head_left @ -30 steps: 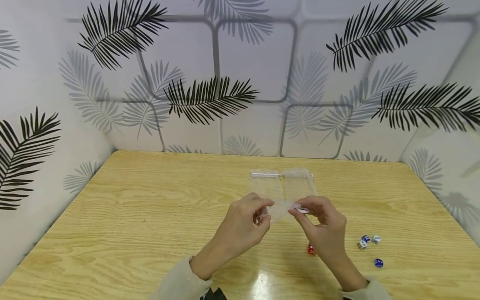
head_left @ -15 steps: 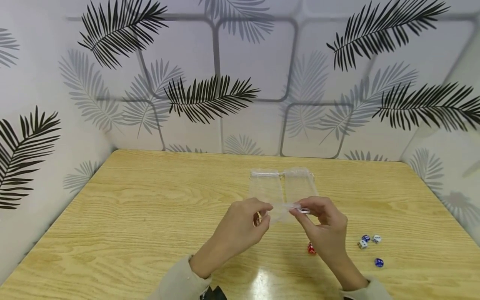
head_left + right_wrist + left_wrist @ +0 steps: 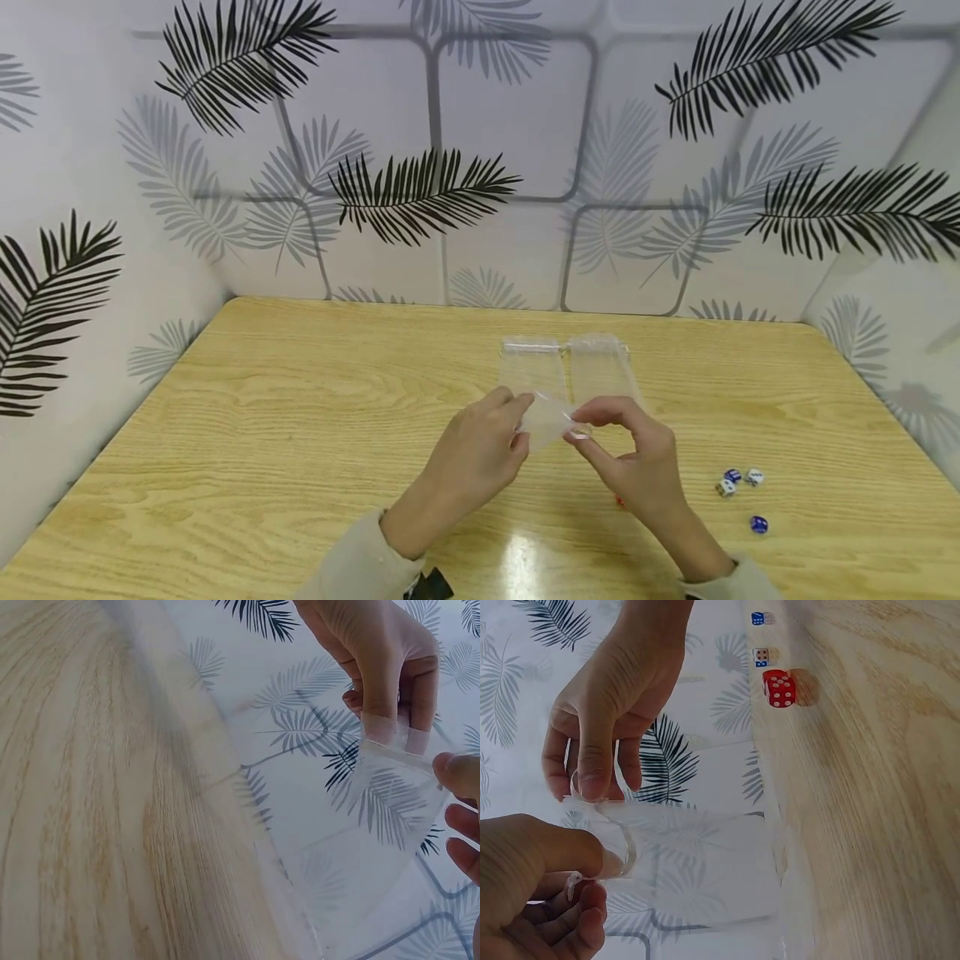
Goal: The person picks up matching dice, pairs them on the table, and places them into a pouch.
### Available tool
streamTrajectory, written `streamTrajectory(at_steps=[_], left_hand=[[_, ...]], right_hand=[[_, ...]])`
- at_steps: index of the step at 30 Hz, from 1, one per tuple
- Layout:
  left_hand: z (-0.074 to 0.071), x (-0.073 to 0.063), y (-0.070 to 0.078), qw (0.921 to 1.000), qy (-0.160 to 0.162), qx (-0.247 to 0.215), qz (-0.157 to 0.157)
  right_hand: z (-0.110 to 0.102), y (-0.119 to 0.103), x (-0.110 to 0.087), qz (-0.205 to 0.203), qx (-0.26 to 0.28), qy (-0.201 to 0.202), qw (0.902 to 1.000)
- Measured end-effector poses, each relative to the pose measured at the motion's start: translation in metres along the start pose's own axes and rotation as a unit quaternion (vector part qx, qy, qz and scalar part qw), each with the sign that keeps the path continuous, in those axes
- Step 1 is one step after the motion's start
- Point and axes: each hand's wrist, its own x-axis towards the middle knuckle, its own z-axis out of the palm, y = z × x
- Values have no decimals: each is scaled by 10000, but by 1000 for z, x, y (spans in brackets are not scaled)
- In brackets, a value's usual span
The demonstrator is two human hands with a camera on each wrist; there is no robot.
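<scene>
A sheer white drawstring pouch [image 3: 546, 419] is held above the table between both hands. My left hand [image 3: 476, 446] is at its left side, and in the right wrist view the left thumb and a finger [image 3: 380, 729] show through the sheer fabric at the mouth. My right hand [image 3: 637, 458] pinches the other side of the pouch's top with thumb and forefinger. In the left wrist view a thin cord loop [image 3: 628, 851] runs along the mouth. A red die [image 3: 780, 688] lies near the right hand, mostly hidden by it in the head view.
Two more sheer pouches [image 3: 531, 362] lie flat side by side behind the hands. To the right are blue and white dice [image 3: 725, 487], with one blue die [image 3: 759, 525] nearer the front. The wooden table [image 3: 300, 392] meets a leaf-patterned backdrop [image 3: 510, 250].
The right hand has shifted slightly left, covering more of the red die. The left fingers have moved further apart, and the pouch's top is spread wider between the hands.
</scene>
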Motion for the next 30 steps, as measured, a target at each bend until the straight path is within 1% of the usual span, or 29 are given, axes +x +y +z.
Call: streamTrajectory(at_steps=[4, 8, 12, 16, 20, 25, 30], left_hand=[[0, -1, -1, 9999, 30, 159, -52], [0, -1, -1, 9998, 83, 145, -125], [0, -2, -1, 9997, 87, 157, -173], [0, -1, -1, 9995, 87, 250, -168], [1, -1, -2, 9990, 116, 398, -138], [2, 0, -5, 9980, 152, 612, -90], [3, 0, -6, 9970, 133, 764, -79]], right_hand=[[-1, 0, 0, 35, -117, -187, 9998], [-3, -1, 1, 130, -162, -295, 9994], [-5, 0, 2, 87, -200, -378, 9990], [-10, 0, 5, 182, -240, -698, 9971], [-20, -1, 10, 322, -401, -1058, 9931], [-32, -2, 18, 205, -506, -1032, 9932], [-39, -2, 15, 281, -615, -1070, 9920]])
